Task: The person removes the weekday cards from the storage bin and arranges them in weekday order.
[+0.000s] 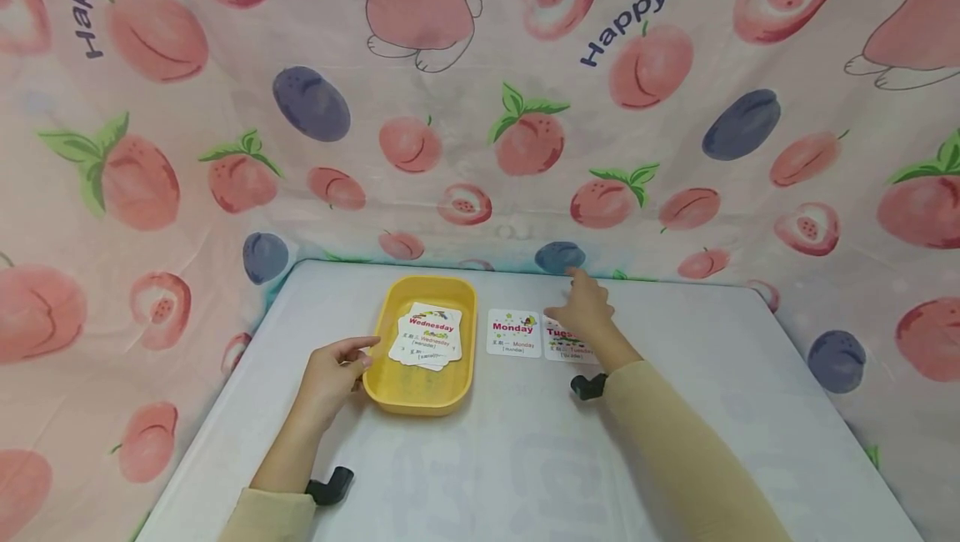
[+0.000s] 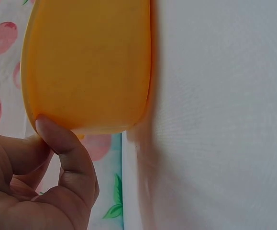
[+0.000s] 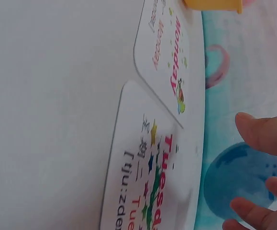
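Observation:
A yellow tray [image 1: 423,400] lies on the table with a loose stack of word cards [image 1: 427,338] in it, "Wednesday" on top. My left hand [image 1: 333,371] pinches the tray's left rim between thumb and fingers; the left wrist view shows this hand [image 2: 47,177] at a corner of the tray [image 2: 88,67]. To the right of the tray lie a "Monday" card [image 1: 513,333] and a "Tuesday" card [image 1: 566,348], side by side. Above the Tuesday card hovers my right hand [image 1: 588,304], partly covering it, fingers spread and holding nothing in the right wrist view.
A white-covered table [image 1: 525,459] carries the tray and cards. Fruit-patterned cloth [image 1: 465,150] hangs behind the table and at its sides. Black wrist mounts [image 1: 330,485] sit on both wrists.

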The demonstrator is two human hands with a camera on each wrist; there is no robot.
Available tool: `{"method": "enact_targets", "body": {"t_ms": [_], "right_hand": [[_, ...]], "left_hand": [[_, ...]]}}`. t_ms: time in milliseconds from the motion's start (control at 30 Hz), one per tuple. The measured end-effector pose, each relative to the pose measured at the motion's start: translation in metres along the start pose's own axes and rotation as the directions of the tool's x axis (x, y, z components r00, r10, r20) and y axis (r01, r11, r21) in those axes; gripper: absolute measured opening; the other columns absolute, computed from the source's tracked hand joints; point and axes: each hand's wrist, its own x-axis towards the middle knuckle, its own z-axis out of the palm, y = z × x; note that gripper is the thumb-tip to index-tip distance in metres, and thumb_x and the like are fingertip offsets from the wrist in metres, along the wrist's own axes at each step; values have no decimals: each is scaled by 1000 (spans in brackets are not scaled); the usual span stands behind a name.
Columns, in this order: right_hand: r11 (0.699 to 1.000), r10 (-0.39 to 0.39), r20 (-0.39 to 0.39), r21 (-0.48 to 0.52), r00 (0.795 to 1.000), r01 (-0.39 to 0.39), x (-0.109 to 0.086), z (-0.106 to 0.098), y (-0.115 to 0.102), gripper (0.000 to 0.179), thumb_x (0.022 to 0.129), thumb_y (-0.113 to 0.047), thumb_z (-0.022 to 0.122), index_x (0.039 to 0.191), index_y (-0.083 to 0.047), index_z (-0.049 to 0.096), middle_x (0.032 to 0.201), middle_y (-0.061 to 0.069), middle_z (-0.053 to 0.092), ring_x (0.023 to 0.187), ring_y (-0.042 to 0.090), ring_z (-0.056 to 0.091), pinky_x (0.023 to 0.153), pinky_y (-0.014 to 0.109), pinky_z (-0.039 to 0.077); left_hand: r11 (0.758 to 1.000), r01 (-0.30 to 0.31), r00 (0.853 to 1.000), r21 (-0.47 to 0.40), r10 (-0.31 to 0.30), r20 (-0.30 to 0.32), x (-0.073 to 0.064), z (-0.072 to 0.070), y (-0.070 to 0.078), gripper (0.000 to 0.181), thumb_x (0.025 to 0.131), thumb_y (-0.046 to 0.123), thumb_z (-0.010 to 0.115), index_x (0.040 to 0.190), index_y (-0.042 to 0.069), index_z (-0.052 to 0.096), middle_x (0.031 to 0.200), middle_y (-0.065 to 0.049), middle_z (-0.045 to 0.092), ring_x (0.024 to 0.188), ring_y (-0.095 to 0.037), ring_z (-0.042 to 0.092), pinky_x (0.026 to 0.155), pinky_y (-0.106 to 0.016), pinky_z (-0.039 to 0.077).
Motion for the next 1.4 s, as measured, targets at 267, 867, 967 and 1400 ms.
{"method": "enact_targets", "body": {"t_ms": [267, 867, 967, 1400], "right_hand": [[998, -57, 18, -7, 998, 57, -5, 4, -13, 107, 86, -30, 91, 168, -15, 25, 165, 22, 39, 152, 51, 30, 118, 77, 25], [973, -172, 90, -141, 981, 183, -22, 18, -47, 118, 81, -35, 96, 168, -19, 19, 173, 17, 25, 152, 47, 30, 118, 71, 32], [970, -199, 84, -123, 976, 208, -24, 19, -55, 116, 80, -36, 96, 167, -19, 21, 172, 17, 26, 152, 47, 30, 117, 71, 33], [968, -246, 51, -39, 968, 248, -30, 21, -90, 114, 81, -32, 97, 168, -24, 23, 170, 13, 33, 155, 45, 28, 117, 71, 32]], "left_hand": [[1000, 3, 1000, 6, -3, -8, -1, 0, 1, 36, 105, 3, 65, 139, 11, 73, 108, -12, 60, 87, -22, 60, 68, -24, 58], [1000, 3, 1000, 5, -3, -5, -1, 1, 2, 36, 105, 3, 65, 138, 11, 73, 106, -11, 60, 84, -21, 60, 66, -23, 57], [1000, 2, 1000, 3, -2, -6, -1, 1, 2, 35, 104, 2, 65, 138, 11, 73, 106, -11, 60, 84, -21, 59, 66, -23, 56], [1000, -2, 1000, -1, 2, -6, -3, 0, 2, 35, 104, 1, 65, 137, 10, 74, 104, -11, 61, 82, -22, 58, 64, -23, 55]]}}
